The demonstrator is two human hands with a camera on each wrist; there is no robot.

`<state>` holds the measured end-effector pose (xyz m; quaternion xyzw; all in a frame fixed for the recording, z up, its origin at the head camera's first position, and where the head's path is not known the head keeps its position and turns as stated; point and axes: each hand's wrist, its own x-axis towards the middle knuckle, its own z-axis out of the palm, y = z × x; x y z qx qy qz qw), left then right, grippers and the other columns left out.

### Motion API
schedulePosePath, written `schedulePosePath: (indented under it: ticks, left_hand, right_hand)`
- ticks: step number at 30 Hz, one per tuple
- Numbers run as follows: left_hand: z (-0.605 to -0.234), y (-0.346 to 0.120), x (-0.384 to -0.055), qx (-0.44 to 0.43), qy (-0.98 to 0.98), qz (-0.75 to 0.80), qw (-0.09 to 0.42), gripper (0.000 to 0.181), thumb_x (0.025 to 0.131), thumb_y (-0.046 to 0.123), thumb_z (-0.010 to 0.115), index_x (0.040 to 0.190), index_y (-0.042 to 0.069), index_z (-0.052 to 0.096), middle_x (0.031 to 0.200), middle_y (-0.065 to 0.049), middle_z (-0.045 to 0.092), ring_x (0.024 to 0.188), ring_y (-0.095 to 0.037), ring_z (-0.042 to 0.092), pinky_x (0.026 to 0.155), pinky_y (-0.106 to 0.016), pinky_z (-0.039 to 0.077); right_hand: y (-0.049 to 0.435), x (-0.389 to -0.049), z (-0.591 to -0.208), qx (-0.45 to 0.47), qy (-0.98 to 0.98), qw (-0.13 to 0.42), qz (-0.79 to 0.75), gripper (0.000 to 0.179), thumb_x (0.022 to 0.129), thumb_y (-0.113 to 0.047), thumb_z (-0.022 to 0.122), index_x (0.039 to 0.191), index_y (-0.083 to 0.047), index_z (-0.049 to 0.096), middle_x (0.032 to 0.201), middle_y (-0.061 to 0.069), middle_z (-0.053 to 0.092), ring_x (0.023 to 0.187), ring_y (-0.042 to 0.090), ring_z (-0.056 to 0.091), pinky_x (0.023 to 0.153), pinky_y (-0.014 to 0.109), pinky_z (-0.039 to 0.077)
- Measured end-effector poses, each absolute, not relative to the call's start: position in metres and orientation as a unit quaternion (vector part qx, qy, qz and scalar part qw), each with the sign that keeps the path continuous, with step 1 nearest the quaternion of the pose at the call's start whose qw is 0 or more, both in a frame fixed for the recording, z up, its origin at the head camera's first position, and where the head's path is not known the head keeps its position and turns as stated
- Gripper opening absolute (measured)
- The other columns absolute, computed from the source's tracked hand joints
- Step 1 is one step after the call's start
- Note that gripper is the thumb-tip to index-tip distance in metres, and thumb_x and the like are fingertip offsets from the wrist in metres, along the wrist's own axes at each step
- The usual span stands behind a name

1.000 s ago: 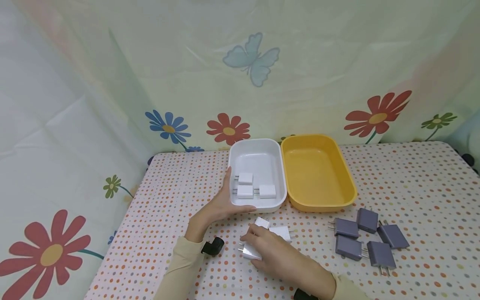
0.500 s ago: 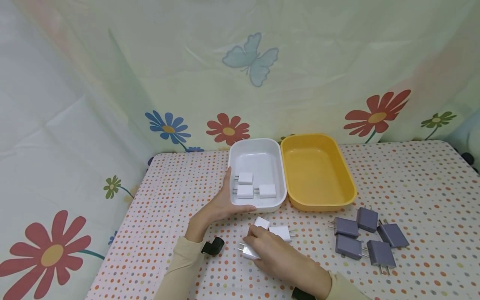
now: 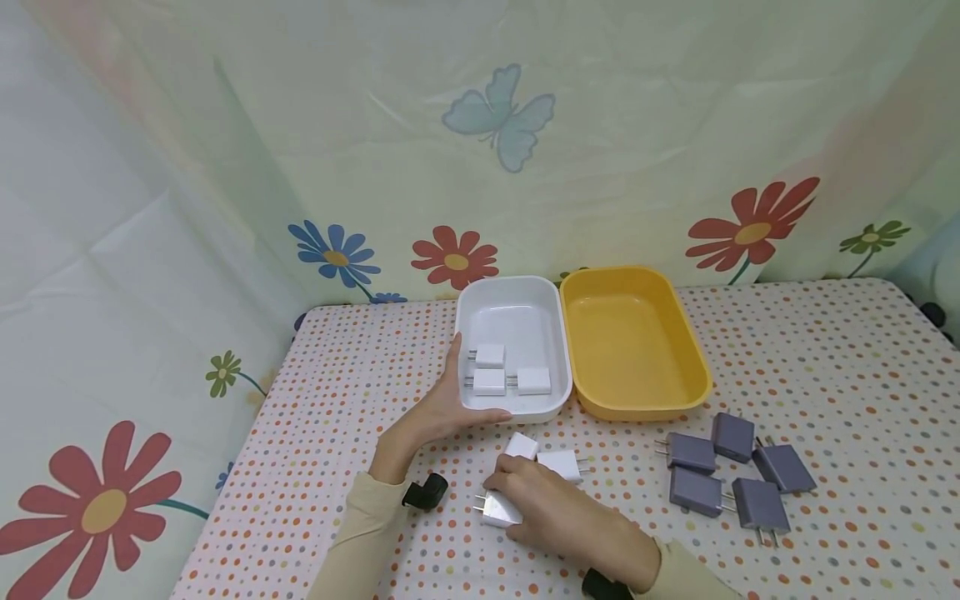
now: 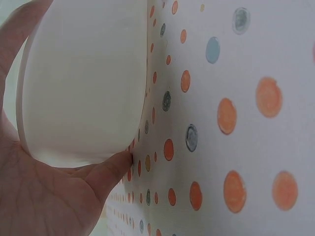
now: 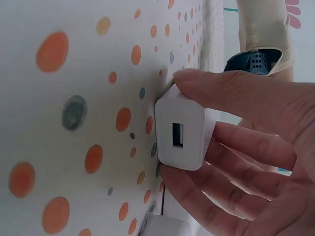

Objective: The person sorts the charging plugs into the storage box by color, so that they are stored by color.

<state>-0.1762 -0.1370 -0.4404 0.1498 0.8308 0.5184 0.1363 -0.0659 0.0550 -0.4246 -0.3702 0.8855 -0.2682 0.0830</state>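
My left hand (image 3: 431,412) spans the near left corner of a white tray (image 3: 517,321), fingers along its left side and thumb across its front; the left wrist view has the tray's outer wall (image 4: 83,83) between them. Three white USB chargers (image 3: 533,381) lie in that tray. On the table in front of it, my right hand (image 3: 551,508) pinches another white charger (image 3: 498,510), its prongs facing left. Seen from the right wrist, thumb and fingers lie on opposite sides of this charger (image 5: 170,147), its USB port facing the camera. Two more white chargers (image 3: 561,465) lie just beyond the hand.
A yellow tray (image 3: 633,350) stands against the white tray's right side. Several purple-grey chargers (image 3: 762,504) lie in a loose group at the right. Dotted cloth (image 3: 360,367) covers the table, and a flowered curtain (image 3: 622,167) hangs behind it.
The right wrist has shifted slightly left while its fingers stay at the white charger, which has barely moved. The left hand keeps its place on the white tray.
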Motion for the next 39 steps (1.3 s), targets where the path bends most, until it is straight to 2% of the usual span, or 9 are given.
schedulePosePath:
  ticks: [9,19,26,29,32,35,39]
  left_hand:
    - [-0.442,-0.138,-0.176,0.152,0.833,0.516,0.131,0.14,0.078,0.026,0.095,0.167,0.019,-0.014,0.17,-0.01,0.023,0.15,-0.027,0.034,0.121,-0.054,0.029]
    - [-0.443,-0.137,-0.176,0.148,0.831,0.519,0.138,0.139,0.079,0.025,0.094,0.167,0.02,-0.014,0.169,-0.009,0.026,0.147,-0.027,0.038,0.12,-0.054,0.03]
    - [-0.443,-0.138,-0.178,0.145,0.835,0.512,0.138,0.141,0.079,0.029,0.094,0.166,0.02,-0.016,0.17,-0.009,0.023,0.148,-0.027,0.037,0.12,-0.052,0.03]
    - [-0.443,-0.138,-0.179,0.15,0.834,0.513,0.137,0.14,0.079,0.029,0.094,0.166,0.019,-0.015,0.17,-0.008,0.023,0.148,-0.026,0.037,0.12,-0.053,0.03]
    - [-0.442,-0.138,-0.18,0.156,0.829,0.519,0.137,0.14,0.079,0.028,0.094,0.166,0.018,-0.015,0.17,-0.009,0.024,0.149,-0.028,0.036,0.12,-0.055,0.03]
    - [-0.442,-0.138,-0.179,0.154,0.827,0.522,0.142,0.141,0.079,0.027,0.094,0.166,0.018,-0.016,0.17,-0.01,0.023,0.149,-0.028,0.036,0.121,-0.054,0.029]
    - [-0.442,-0.139,-0.177,0.141,0.829,0.521,0.149,0.141,0.08,0.026,0.093,0.166,0.02,-0.018,0.17,-0.009,0.023,0.148,-0.027,0.037,0.121,-0.052,0.029]
  right_hand:
    - [0.052,-0.07,-0.426,-0.365,0.887,0.096,-0.264,0.046,0.064,-0.001,0.095,0.106,-0.002,0.076,0.094,0.001,0.062,0.081,0.008,0.058,0.076,0.027,0.056]
    - [0.055,-0.067,-0.426,-0.353,0.887,0.097,-0.28,0.047,0.064,0.002,0.092,0.108,-0.001,0.075,0.103,0.005,0.065,0.087,0.013,0.062,0.077,0.029,0.057]
    - [0.07,-0.071,-0.401,-0.349,0.879,0.115,-0.304,0.048,0.07,-0.002,0.091,0.115,-0.003,0.073,0.115,0.006,0.067,0.096,0.016,0.063,0.082,0.032,0.058]
    - [0.078,-0.08,-0.384,-0.341,0.882,0.106,-0.308,0.05,0.072,-0.003,0.092,0.118,-0.004,0.073,0.117,0.007,0.067,0.098,0.018,0.063,0.081,0.034,0.058]
    - [0.086,-0.094,-0.368,-0.329,0.888,0.086,-0.308,0.05,0.072,-0.003,0.093,0.118,-0.003,0.074,0.115,0.007,0.069,0.093,0.015,0.061,0.077,0.03,0.056]
    - [0.094,-0.108,-0.354,-0.325,0.893,0.049,-0.306,0.047,0.073,-0.001,0.093,0.115,-0.001,0.074,0.11,0.008,0.069,0.088,0.015,0.06,0.073,0.025,0.055]
    - [0.102,-0.128,-0.335,-0.322,0.899,-0.001,-0.296,0.044,0.074,0.002,0.092,0.114,0.002,0.073,0.109,0.011,0.069,0.089,0.02,0.062,0.074,0.03,0.057]
